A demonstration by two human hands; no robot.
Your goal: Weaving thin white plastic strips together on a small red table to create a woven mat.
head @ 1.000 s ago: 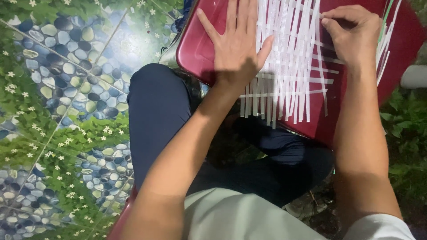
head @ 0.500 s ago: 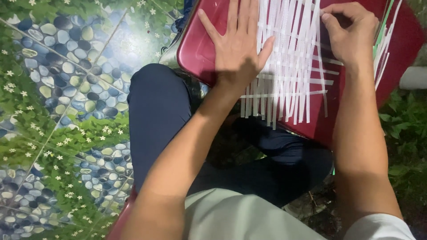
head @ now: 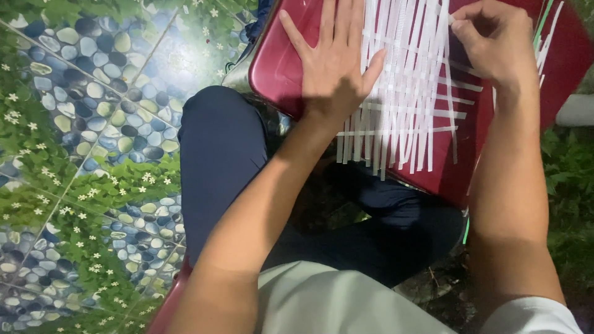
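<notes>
White plastic strips [head: 402,93]: a part-woven mat of long lengthwise strands crossed by a few horizontal ones, lying on a dark red board [head: 278,68] propped across the lap; loose ends hang past the board's near edge, above the knees.

Near: pale shirt hem and dark blue trousers [head: 223,161] of the seated person, both forearms reaching forward over the legs.

Middle, left: left hand [head: 334,62], palm down, fingers spread flat, pressing the left portion of the strands against the board; thumb splayed to the left, little finger angled across the white strands.

Middle, right: right hand [head: 495,43], fingers curled together, tips pinching at a strand near the right upper part of the weave; which single strand is caught cannot be told.

Far right edge: a few green strips [head: 543,25] beside the white ones, running off the top of the view.

Surroundings: floor covering printed with pebbles and leafy vines [head: 86,154] to the left; real low plants [head: 569,179] to the right.

Handling note, as judgement: the flat left palm should hold the lengthwise strands parallel and unshifted while the right works one strand over and under; each cross strip wants snugging against its neighbour so that no gaps open
</notes>
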